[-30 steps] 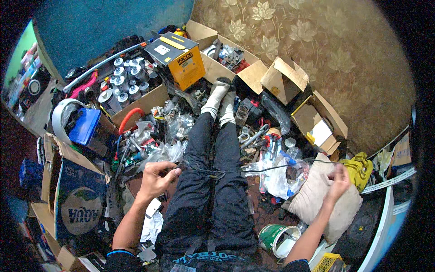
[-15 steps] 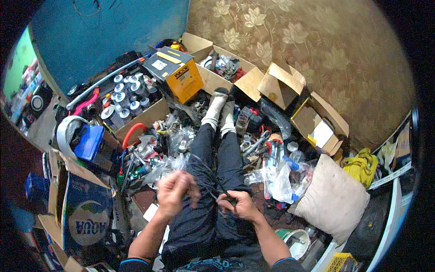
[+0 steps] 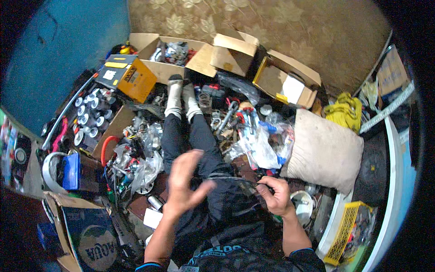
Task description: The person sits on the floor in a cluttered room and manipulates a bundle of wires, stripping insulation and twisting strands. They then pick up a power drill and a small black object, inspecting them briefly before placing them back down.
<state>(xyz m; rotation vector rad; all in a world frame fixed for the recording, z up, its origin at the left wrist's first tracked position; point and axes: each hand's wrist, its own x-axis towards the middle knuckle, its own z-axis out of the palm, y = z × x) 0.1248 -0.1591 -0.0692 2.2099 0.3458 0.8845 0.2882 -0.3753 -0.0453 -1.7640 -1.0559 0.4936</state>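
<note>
I sit on the floor with my dark-trousered legs (image 3: 206, 145) stretched forward. My right hand (image 3: 276, 197), over my right thigh, has its thumb and fingers closed on a thin dark cord (image 3: 240, 180). The cord runs leftward across my thighs, and a slack part hangs below; against the dark cloth its full length is hard to make out. Above my left thigh, my left hand (image 3: 183, 186) is raised with thumb and fingers apart. It is slightly blurred, and nothing shows in its grasp.
Piles of loose parts and plastic bags (image 3: 265, 147) flank my legs. Open cardboard boxes (image 3: 233, 52) line the patterned wall. At right lie a pale cushion (image 3: 324, 149), a white bucket (image 3: 302, 204) and a yellow basket (image 3: 342, 233); at left stands a blue carton (image 3: 93, 235).
My view has swung to the right. The hands have moved apart, my right hand going right with the cord. My left hand has gone from curled fingers to spread ones.
</note>
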